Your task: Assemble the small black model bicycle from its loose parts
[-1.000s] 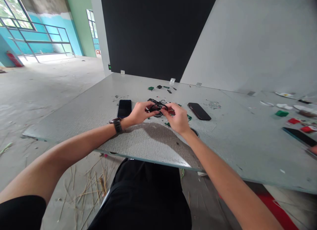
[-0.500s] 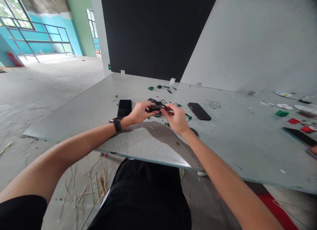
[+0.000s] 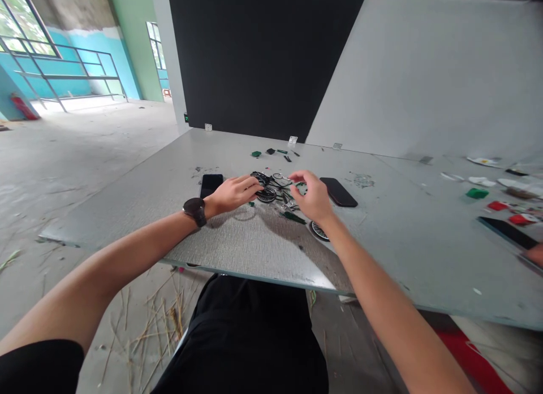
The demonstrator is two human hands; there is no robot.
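Note:
Several small black model parts lie on the grey table, among them a spoked wheel (image 3: 267,195) at the middle. My left hand (image 3: 240,191) is closed at the left edge of this wheel, fingers pressed together on it. To the right, my right hand (image 3: 311,195) hovers with thumb and fingers apart and nothing between them. Beneath its wrist a second wheel (image 3: 319,230) lies partly covered by the forearm. A dark green piece (image 3: 293,217) rests between the two wheels. Thin black frame parts (image 3: 280,182) are spread between my hands.
A black phone (image 3: 211,185) lies beside my left hand, another phone (image 3: 339,191) right of my right hand. Small green and black pieces (image 3: 270,151) sit farther back. At the far right, a person's hand (image 3: 535,255) touches a dark device (image 3: 507,233), near red and green parts.
The wheel held up between both hands is now down at the parts. My right hand has let go, opened and moved right. My left hand has turned palm-down.

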